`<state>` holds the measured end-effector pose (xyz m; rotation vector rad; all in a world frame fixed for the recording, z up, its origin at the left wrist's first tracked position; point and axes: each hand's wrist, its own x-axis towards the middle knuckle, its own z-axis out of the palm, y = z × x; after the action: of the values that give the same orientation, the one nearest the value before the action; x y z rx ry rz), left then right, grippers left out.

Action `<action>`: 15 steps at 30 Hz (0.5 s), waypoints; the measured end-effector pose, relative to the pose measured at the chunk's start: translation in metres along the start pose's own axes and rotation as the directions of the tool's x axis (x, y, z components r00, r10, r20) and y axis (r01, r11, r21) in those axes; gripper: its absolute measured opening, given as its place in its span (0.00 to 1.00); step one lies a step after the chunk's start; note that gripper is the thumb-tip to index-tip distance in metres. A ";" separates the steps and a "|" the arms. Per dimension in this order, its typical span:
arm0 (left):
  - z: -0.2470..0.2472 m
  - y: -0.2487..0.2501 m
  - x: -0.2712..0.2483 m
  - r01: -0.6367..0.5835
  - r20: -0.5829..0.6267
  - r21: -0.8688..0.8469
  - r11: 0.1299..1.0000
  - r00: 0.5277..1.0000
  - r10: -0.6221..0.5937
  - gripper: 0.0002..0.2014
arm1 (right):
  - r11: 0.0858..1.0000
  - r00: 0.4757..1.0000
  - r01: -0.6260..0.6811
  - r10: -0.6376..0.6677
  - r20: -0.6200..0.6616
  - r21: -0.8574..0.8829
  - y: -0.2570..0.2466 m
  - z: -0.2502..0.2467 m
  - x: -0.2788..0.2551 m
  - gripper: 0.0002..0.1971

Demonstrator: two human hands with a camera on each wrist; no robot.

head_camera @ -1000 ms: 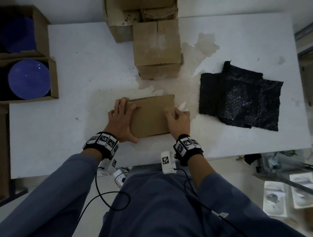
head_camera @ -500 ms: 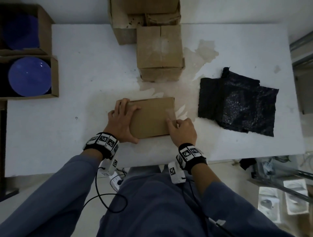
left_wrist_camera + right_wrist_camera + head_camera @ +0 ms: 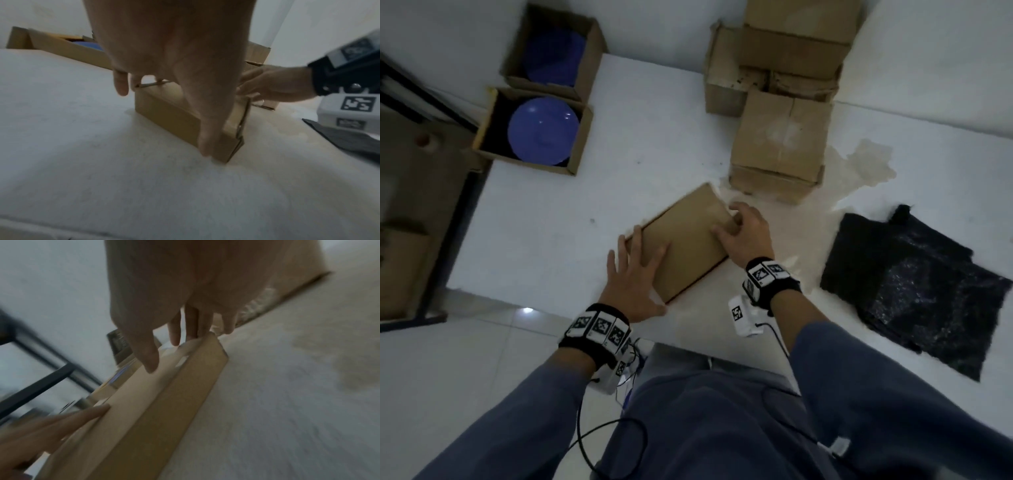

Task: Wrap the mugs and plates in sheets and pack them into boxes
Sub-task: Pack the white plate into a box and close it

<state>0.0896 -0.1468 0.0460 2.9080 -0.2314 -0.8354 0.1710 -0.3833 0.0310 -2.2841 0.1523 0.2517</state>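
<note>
Under the left hand (image 3: 174, 53), box (image 3: 176, 116) side wall.

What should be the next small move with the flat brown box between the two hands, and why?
Probably slide the closed flat box away toward the closed boxes at the back. The left hand lies with straight fingers on its near end, the right hand holds its far corner, and an unwrapped blue plate waits in an open box.
</note>
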 end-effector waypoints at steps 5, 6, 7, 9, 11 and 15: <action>0.015 -0.007 -0.025 0.224 -0.239 -0.018 0.974 0.945 -0.222 0.55 | 0.896 0.859 0.390 -0.270 0.435 -0.214 -0.019 0.019 0.030 0.34; 0.016 -0.006 -0.026 0.236 -0.271 -0.023 0.972 0.934 -0.233 0.54 | 0.866 0.843 0.434 -0.293 0.452 -0.249 -0.024 0.025 0.033 0.34; 0.018 -0.006 -0.025 0.217 -0.302 -0.020 0.976 0.929 -0.213 0.53 | 0.842 0.842 0.460 -0.313 0.439 -0.281 -0.030 0.030 0.035 0.33; 0.020 -0.008 -0.020 0.086 -0.334 0.026 0.996 0.940 -0.072 0.50 | 0.839 0.885 0.435 -0.333 0.326 -0.327 -0.042 0.038 0.035 0.31; 0.019 -0.013 -0.009 -0.039 -0.305 0.108 0.993 0.950 0.071 0.49 | 0.877 0.925 0.373 -0.324 0.201 -0.303 -0.048 0.041 0.034 0.28; 0.007 -0.024 0.019 -0.011 -0.265 0.124 0.992 0.963 0.044 0.47 | 0.904 0.944 0.325 -0.328 0.037 -0.278 -0.038 0.036 0.022 0.22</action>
<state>0.1043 -0.1267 0.0263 3.0797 -0.3064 -0.4287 0.1944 -0.3321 0.0303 -2.5456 -0.2799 0.0885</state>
